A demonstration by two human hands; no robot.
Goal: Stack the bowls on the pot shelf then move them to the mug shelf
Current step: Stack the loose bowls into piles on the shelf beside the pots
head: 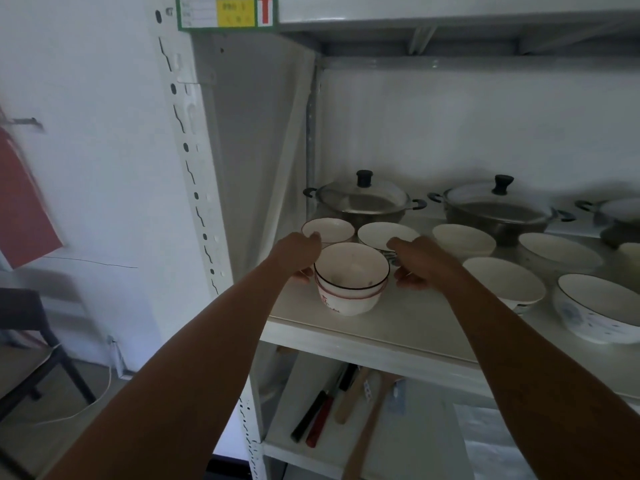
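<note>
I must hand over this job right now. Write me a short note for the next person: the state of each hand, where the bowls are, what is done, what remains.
Left hand: open, at the left side of the two-bowl stack; contact unclear.
Right hand: open, at the stack's right side; not clearly gripping.
Stack stands near the front left of the pot shelf.
Done: two bowls nested.
Left: loose bowls remain on this shelf, such as the red-rimmed bowl behind the stack and the blue-patterned bowl at the right. Stack them, then move everything to the mug shelf, which is not in view.

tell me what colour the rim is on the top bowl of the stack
Black, a thin line around the top bowl rim; the head view shows it.
</note>
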